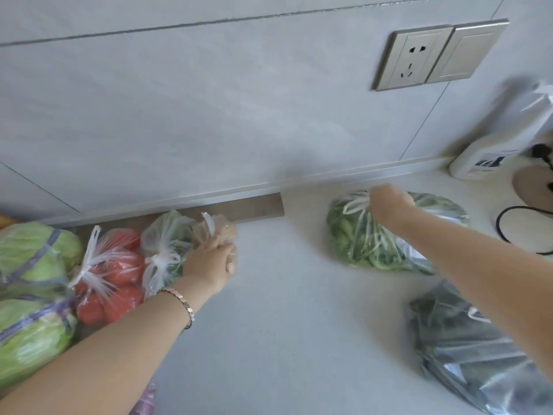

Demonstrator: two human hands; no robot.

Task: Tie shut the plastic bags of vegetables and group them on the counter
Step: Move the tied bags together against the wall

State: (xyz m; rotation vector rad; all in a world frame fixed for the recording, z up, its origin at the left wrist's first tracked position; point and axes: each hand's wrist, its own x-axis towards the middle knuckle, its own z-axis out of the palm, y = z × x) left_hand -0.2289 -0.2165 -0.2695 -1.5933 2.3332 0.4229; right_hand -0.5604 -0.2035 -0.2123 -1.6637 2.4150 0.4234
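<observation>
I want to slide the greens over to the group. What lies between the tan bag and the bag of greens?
Nothing: the head view shows only bare counter between the tan bag and the bag of greens.

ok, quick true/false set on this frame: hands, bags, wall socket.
1. The right hand grips the greens bag by its handles. True.
2. The tomato bag is untied. False: its handles are knotted.
3. The left hand holds the dark bag. False: it holds the brown bag beside the tied bags; the dark bag lies untouched.
4. The cabbages lie left of the tomato bag. True.
5. A plug sits in the socket. False: the socket is empty.
</observation>
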